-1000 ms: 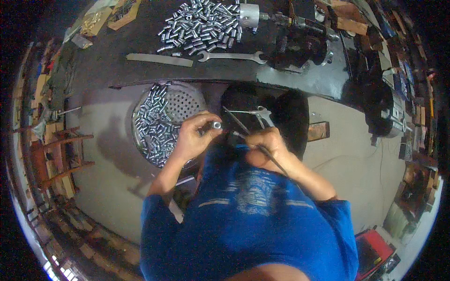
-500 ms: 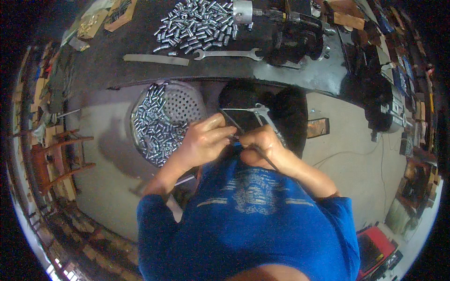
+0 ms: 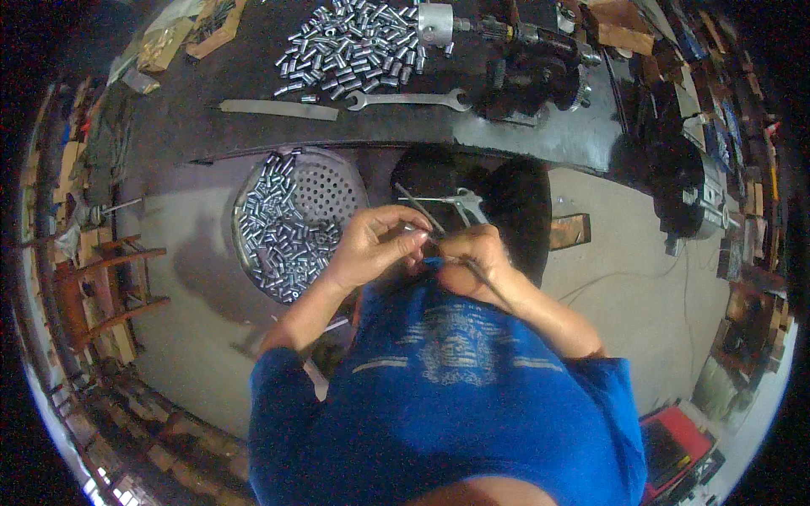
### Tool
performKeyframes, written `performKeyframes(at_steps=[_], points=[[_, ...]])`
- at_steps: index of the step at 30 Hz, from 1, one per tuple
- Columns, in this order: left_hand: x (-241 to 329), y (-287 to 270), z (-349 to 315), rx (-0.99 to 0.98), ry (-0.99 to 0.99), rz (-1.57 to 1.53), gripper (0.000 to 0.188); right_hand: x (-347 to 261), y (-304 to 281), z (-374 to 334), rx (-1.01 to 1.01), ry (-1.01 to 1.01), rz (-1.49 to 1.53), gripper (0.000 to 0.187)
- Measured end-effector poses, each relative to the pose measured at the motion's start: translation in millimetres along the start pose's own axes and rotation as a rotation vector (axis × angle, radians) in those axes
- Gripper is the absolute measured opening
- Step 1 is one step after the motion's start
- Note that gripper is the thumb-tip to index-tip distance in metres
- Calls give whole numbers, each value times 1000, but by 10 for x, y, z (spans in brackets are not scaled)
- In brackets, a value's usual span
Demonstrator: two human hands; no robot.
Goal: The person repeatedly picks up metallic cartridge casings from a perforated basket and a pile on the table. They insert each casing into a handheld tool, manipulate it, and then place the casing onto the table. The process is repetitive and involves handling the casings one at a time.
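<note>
1. Hands have come together since a second ago: back then the left hand [image 3: 375,244] held a small metal sleeve [image 3: 411,228] up and apart from the right, now both are bunched tight in front of the chest, knuckles nearly touching.
2. Left fingers are pinching the sleeve; right hand [image 3: 472,266] is closed around a thin rod [image 3: 419,211] that pokes up and left past the sleeve. Looks like the rod is getting pushed into the sleeve, though the actual contact is hidden by fingers.
3. Just left of the hands, a round perforated tray [image 3: 337,190] sits low with a heap of the same sleeves.
4. Dark bench [image 3: 523,139] up top: another pile of sleeves [image 3: 359,38], a wrench [image 3: 409,99], a flat metal strip [image 3: 278,110], some dark machinery.
5. Concrete floor, wooden chair at left, cluttered shelves all around the edges.
</note>
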State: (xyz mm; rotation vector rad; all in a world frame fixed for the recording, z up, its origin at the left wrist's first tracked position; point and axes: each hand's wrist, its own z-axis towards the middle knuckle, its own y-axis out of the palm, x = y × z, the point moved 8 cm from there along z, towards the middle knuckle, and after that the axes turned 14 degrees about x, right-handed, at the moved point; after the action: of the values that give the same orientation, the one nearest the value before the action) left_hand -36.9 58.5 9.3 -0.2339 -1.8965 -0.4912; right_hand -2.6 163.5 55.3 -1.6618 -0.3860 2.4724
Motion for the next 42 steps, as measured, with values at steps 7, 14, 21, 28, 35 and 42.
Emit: performKeyframes(at_steps=[7,14,21,28,35,42], points=[[373,-304,104,262,663,720,17,14,-205,-156,68,138,143,26],[326,-362,84,354,759,849,23,-315,-148,-143,-67,40,172,36],[312,-339,45,292,790,901,25,-226,-71,-84,-94,115,128,29],[262,-51,27,161,898,822,33,239,264,67,30,128,46,20],[431,-489,514,348,848,1073,17,-28,-298,3,41,162,30,24],[1221,-715,1696,541,900,1206,23,107,-343,-195,80,231,24,31]])
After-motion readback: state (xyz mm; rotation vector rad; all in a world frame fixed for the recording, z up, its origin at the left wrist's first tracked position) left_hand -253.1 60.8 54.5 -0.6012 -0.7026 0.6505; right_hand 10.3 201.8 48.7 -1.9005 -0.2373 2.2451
